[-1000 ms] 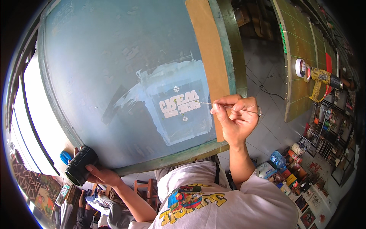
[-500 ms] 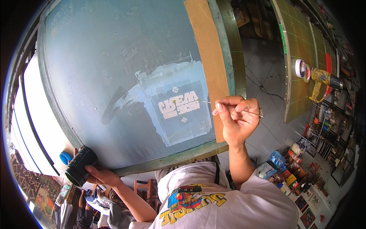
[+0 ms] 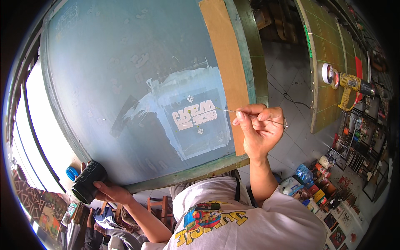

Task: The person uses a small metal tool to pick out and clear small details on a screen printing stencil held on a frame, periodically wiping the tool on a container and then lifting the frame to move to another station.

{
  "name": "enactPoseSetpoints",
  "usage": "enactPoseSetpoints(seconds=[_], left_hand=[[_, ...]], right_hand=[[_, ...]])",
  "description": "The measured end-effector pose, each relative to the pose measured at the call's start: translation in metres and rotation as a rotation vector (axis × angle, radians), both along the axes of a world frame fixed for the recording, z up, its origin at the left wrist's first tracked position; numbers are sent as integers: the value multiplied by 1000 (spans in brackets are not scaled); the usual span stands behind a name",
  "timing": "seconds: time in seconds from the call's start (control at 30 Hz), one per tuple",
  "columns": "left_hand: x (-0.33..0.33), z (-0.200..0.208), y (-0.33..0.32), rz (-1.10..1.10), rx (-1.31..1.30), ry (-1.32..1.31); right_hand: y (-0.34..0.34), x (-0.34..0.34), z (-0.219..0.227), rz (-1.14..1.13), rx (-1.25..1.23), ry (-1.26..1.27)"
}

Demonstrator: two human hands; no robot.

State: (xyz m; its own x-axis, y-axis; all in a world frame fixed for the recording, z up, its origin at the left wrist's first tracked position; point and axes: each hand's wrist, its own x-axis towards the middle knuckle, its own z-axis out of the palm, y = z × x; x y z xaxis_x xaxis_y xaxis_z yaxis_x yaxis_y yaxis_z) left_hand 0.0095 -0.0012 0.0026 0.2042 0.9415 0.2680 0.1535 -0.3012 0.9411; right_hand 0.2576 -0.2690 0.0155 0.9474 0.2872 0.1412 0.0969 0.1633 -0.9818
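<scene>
A large screen-printing frame with blue-grey mesh [image 3: 104, 71] lies before me. Toward its near right part is a pale stencil of block lettering [image 3: 195, 117], inside a lighter blue patch, with round crosshair marks above and below. My right hand [image 3: 263, 132] pinches a thin brush [image 3: 273, 121] between thumb and fingers. Its fine tip points left and reaches the right edge of the lettering; whether it touches the mesh I cannot tell. At the near left corner my left hand [image 3: 109, 192] is wrapped round a tilted black jar [image 3: 89, 181]. A blue lid [image 3: 72, 173] shows beside the jar.
Brown tape [image 3: 227, 50] runs along the screen's right side. Farther right, a yellow-brown board [image 3: 323, 46] carries tape rolls [image 3: 328, 73] and a yellow heat gun or drill [image 3: 350, 88]. Bottles and containers [image 3: 310, 183] stand on the floor at lower right.
Very little differs. The screen and its lettering sit slightly farther left in the picture, while both hands keep their grips and nearly the same places.
</scene>
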Motion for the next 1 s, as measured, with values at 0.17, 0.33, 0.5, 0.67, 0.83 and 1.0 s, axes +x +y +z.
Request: enactPoseSetpoints(seconds=[0.17,0.33,0.5,0.67,0.83,1.0], left_hand=[[5,2,-3,17,-16,-19],[-5,-4,2,-12,13,-6],[3,0,-1,-28,33,-3],[1,0,0,-40,32,25],[4,3,0,-39,36,44],[0,1,1,-35,20,37]], right_hand=[[-1,0,-1,13,6,9],[-1,-3,5,-5,-9,19],[-2,-25,8,98,-52,-79],[3,-29,-1,130,-123,-100],[4,-29,-2,156,-139,-106],[6,-29,-2,152,-147,-108]])
